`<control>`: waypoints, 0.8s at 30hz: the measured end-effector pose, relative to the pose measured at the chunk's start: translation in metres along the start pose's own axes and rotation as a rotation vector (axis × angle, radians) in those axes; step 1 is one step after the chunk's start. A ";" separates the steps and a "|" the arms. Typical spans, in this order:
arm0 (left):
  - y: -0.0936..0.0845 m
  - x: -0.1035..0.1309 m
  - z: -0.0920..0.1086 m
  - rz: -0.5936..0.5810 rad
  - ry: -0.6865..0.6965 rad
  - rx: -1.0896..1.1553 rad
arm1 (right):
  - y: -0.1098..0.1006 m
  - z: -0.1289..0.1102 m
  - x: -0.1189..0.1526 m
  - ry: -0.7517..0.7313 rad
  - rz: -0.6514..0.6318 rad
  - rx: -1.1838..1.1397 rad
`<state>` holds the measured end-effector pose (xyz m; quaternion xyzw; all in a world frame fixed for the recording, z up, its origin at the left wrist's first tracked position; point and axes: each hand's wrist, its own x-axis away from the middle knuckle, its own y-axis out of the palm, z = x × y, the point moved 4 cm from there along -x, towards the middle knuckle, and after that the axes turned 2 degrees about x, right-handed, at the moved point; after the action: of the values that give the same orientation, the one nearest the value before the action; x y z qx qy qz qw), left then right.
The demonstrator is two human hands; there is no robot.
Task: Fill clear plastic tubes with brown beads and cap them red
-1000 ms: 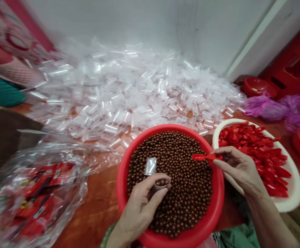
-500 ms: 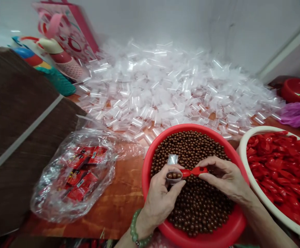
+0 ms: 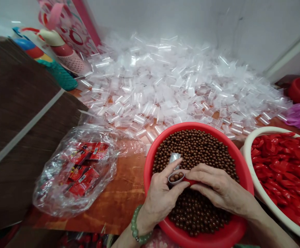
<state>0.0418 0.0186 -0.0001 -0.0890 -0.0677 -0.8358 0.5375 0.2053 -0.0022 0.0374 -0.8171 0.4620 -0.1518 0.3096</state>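
Observation:
My left hand, with a green bead bracelet at the wrist, pinches a small clear plastic sleeve by its sides. Its mouth gapes toward me, and a few glossy brown balls show inside. From the right, my right hand grips a red plastic piece against the sleeve's edge; the fingers cover most of it. Behind my left fingers a silvery clear strip sticks up; I cannot tell whether it belongs to the sleeve. Both hands are over a red basin full of brown balls.
A white tub of red plastic pieces stands at right. Clear sleeves lie heaped against the wall. To the left are a clear bag with red packets, a dark box, bottles and a pink bag.
My right hand has slid left, up against my left fingers, and now covers most of the red piece. My left hand still holds the sleeve. The view has shifted slightly.

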 end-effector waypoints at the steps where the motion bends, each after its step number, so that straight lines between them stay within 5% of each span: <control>1: 0.000 -0.001 -0.001 -0.011 -0.014 0.018 | 0.001 0.000 0.000 -0.012 0.014 -0.021; 6: -0.001 -0.002 -0.004 -0.036 -0.048 0.104 | 0.002 0.005 0.001 -0.001 0.111 -0.092; 10: -0.002 -0.001 -0.002 -0.073 -0.007 0.034 | -0.012 0.011 0.004 0.055 0.433 -0.200; 13: 0.003 0.001 0.001 -0.208 0.007 -0.020 | -0.017 0.005 0.001 0.075 0.594 -0.303; 24: 0.007 0.004 0.003 -0.379 0.014 0.194 | 0.010 -0.010 -0.012 -0.063 0.522 -0.291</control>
<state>0.0468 0.0127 0.0035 -0.0170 -0.1595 -0.9121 0.3773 0.1874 0.0007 0.0391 -0.7109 0.6634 0.0262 0.2319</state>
